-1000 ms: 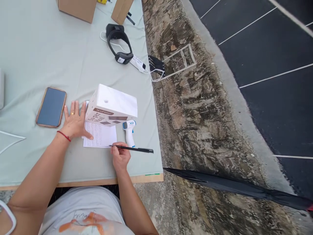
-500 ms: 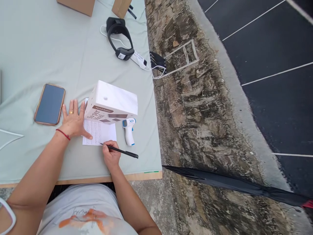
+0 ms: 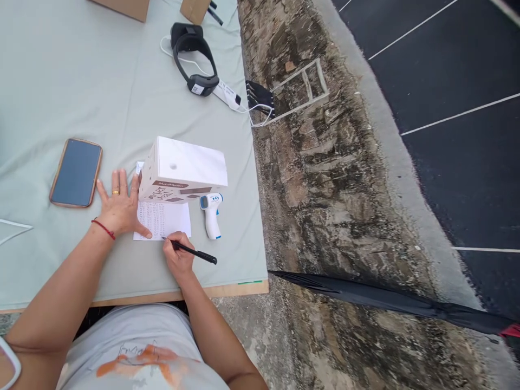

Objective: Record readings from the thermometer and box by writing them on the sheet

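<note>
A sheet of paper [image 3: 173,219] with lines of writing lies near the table's front edge, its upper part hidden under a white box [image 3: 190,160] with brown lettering. My left hand [image 3: 119,211] rests flat with fingers spread, the thumb on the paper's left side and the fingers on the cloth beside the box. In my right hand [image 3: 177,257] is a black pen [image 3: 199,253], its tip at the lower part of the sheet. A white and blue infrared thermometer [image 3: 212,216] lies to the right of the paper. Left of my left hand is a smartphone [image 3: 76,172].
On the pale green tablecloth [image 3: 89,81], a black headset [image 3: 195,59] lies at the back with a white cable and a white stick-shaped device [image 3: 227,95]. Cardboard boxes stand at the far edge. Beyond the table's right edge is rough stone ground [image 3: 309,184], crossed by a black strap [image 3: 365,300].
My right hand and the pen have shifted slightly left, and the pen is tilted a little more. The whole view has also moved slightly. My left hand stays spread on the paper.
</note>
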